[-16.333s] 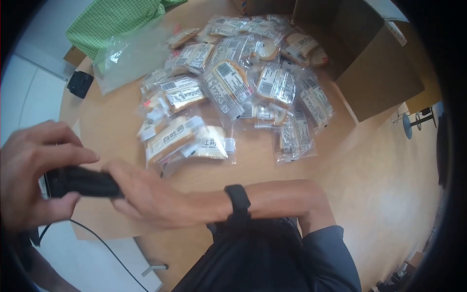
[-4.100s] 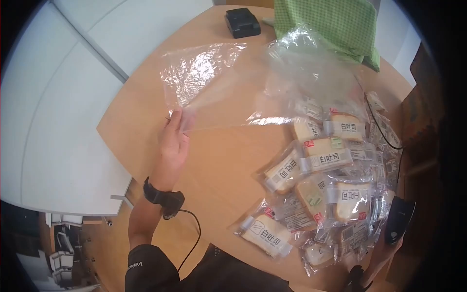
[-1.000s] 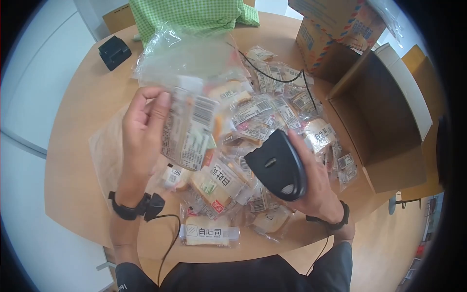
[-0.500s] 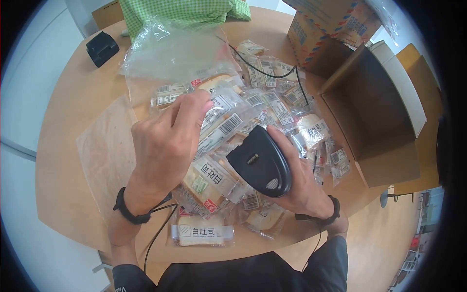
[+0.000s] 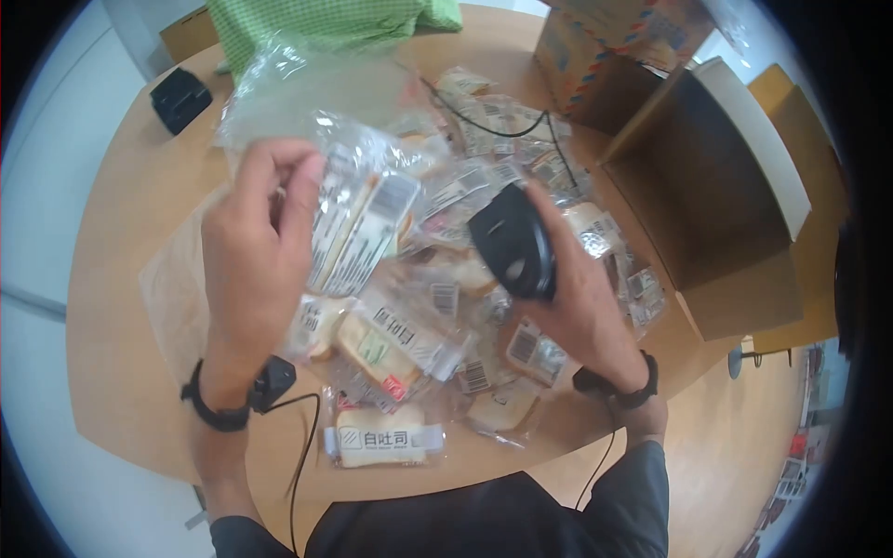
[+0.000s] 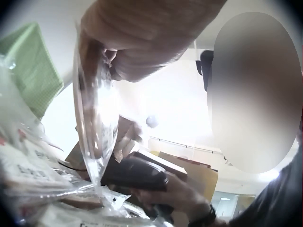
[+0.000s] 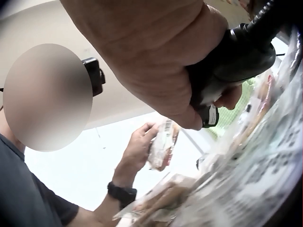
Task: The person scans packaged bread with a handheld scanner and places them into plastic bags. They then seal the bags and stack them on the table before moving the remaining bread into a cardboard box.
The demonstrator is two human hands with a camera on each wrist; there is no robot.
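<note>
Above the heaped bread packets (image 5: 377, 346): present the barcode (image 5: 394, 193) flat

Over the left side of that heap, the held packet (image 5: 361, 232) is raised and tilted, with the left hand (image 5: 251, 256) pinching its film between thumb and fingers at the upper left edge. Its barcode sits near the upper right corner, blurred here but uncovered by the fingers. The right hand (image 5: 584, 312) has its fingers curled round the black scanner (image 5: 514, 244), whose front end points toward the packet, the two apart.

The step in hand looks like lining up one for the other. Doing it well probably means turning the label squarely to the scanner and pausing until both are steady. Loose film may crease or glare, so a light pull would help. Barcodes also face up in the heap below; aiming away from them should avoid a stray read. Keep the black cord (image 5: 502, 132) lying across the packets from snagging any.
</note>
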